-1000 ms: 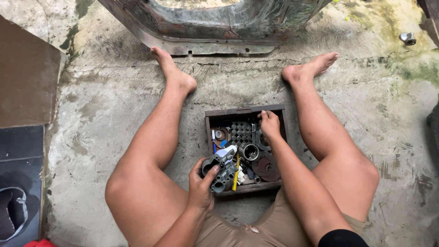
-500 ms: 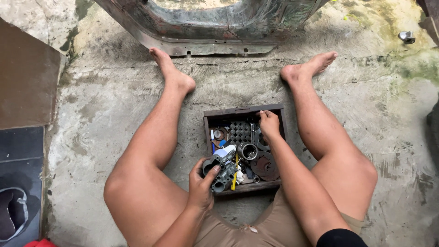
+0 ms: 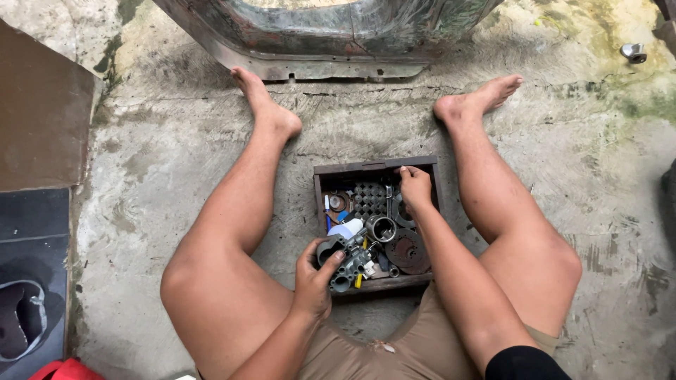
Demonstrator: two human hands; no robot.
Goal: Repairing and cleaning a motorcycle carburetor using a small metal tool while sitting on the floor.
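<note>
I sit on a concrete floor with my bare legs spread around a small dark wooden box (image 3: 373, 167) full of metal parts. My left hand (image 3: 315, 278) grips a grey metal part with several ports (image 3: 348, 257) at the box's near left corner. My right hand (image 3: 414, 186) reaches into the far right of the box, fingers curled among the parts; what it grips, if anything, is hidden. Inside lie a shiny metal ring (image 3: 381, 228), a rusty round disc (image 3: 408, 252), a perforated dark block (image 3: 369, 199) and a yellow-handled tool (image 3: 358, 280).
A worn, curved metal shell (image 3: 331, 35) stands just beyond my feet. A brown board (image 3: 39, 116) and a dark panel (image 3: 32, 281) lie at the left. A small metal fitting (image 3: 633, 51) sits far right. Something red (image 3: 63, 369) shows at the bottom left.
My left hand has shifted slightly on the grey part at the box's near corner. The right hand stays at the far right of the box.
</note>
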